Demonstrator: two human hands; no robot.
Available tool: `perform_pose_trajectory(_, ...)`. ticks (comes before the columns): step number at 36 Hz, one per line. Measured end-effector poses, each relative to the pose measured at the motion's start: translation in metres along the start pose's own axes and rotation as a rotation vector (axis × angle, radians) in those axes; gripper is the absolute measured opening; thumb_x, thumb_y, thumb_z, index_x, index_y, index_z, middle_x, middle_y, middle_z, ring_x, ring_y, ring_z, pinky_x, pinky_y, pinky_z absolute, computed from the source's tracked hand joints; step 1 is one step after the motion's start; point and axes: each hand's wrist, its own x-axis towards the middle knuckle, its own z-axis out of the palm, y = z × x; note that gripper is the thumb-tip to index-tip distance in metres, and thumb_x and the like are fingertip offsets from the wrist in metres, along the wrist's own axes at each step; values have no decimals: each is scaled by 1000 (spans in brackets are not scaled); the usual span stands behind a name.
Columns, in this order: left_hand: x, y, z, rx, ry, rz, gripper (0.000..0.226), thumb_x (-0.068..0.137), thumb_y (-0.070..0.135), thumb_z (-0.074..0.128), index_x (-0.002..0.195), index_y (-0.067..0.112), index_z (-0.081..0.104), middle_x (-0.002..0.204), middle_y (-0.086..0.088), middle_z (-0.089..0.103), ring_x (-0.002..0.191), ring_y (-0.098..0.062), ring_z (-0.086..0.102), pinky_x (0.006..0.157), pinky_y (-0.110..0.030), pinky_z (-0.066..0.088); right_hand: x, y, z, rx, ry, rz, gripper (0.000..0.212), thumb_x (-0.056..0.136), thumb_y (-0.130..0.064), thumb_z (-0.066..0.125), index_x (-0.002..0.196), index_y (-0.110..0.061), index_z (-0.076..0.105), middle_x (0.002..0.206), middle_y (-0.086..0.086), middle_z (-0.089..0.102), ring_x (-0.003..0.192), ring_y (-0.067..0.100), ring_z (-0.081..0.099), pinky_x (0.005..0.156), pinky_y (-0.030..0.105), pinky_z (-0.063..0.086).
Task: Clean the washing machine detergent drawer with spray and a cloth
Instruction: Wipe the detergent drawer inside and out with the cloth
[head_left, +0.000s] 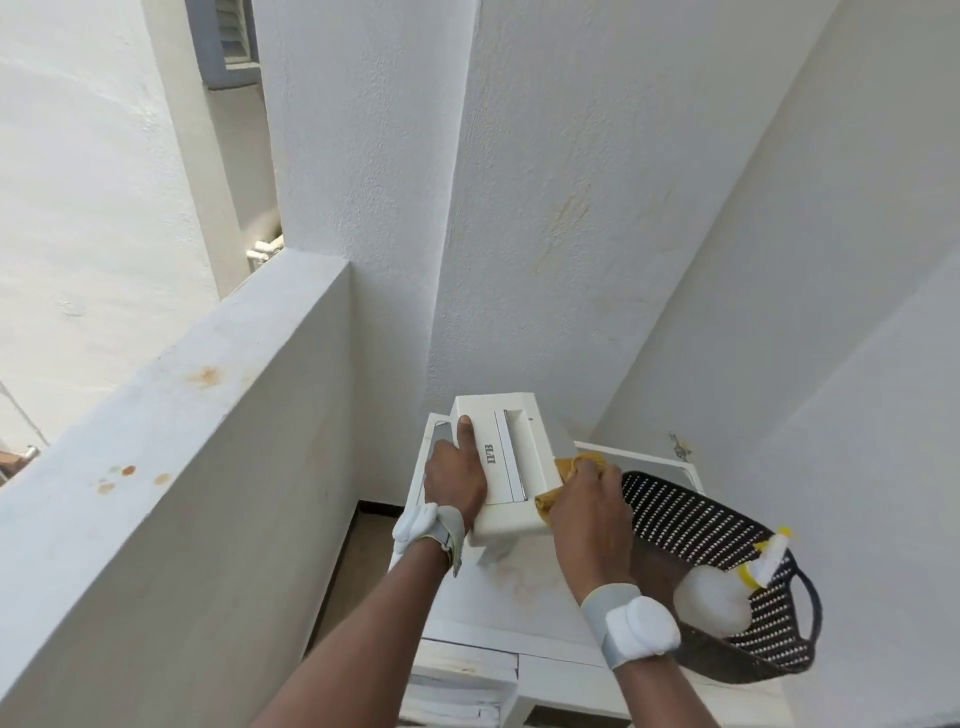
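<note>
A black woven basket (717, 525) with white flecks and a loop handle sits on top of a white appliance (524, 587). White plastered walls (545, 182) close in the corner, marked with faint yellowish stains. On the left runs a low parapet wall (171, 415) with rusty spots. High up is a grey louvred window (228, 36).

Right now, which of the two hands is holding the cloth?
The right hand grips the yellow cloth against the side of the white detergent drawer. The left hand holds only the drawer, thumb laid along its face.
</note>
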Motion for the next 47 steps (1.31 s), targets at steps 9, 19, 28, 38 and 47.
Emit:
perform_pose_trajectory(9, -13, 4, -13, -171, -143, -88, 91, 96, 84, 20, 128, 11, 64, 114, -8, 72, 103, -33, 68, 90, -42, 53, -27, 38, -10, 215, -14, 168, 30, 100, -14, 59, 130, -10, 53, 113, 9, 58, 93, 23, 59, 77, 34, 50)
perform_pose_trajectory(19, -31, -6, -22, -872, -465, -359, 73, 97, 72, 44, 144, 19, 59, 133, -13, 72, 120, -35, 70, 90, -53, 62, -5, 44, -3, 630, -72, 259, 9, 100, -18, 61, 102, -14, 68, 100, 3, 62, 96, 25, 59, 80, 32, 41)
perform_pose_trajectory(28, -39, 42, -22, -1179, -229, -521, 55, 108, 42, 52, 147, 2, 49, 99, -20, 68, 73, -38, 72, 39, -50, 57, 0, 3, -9, 604, 144, 150, 15, 94, -4, 66, 105, -9, 76, 103, 8, 61, 93, 29, 60, 80, 28, 39)
perform_pose_trajectory(38, -34, 21, -27, -1128, -325, -443, 65, 104, 58, 48, 142, 4, 52, 119, -24, 73, 105, -38, 73, 65, -53, 64, -3, 1, -18, 786, 44, -79, 22, 90, -7, 71, 109, -17, 78, 97, -7, 66, 93, 15, 63, 81, 23, 42)
perform_pose_trajectory(47, -29, 34, -30, 388, -372, 199, 71, 66, 60, 92, 115, 14, 69, 111, -6, 73, 101, -24, 69, 86, -39, 58, 23, 47, -33, 902, 30, 100, 18, 92, -15, 71, 108, -21, 78, 101, -6, 70, 98, 18, 65, 88, 33, 51)
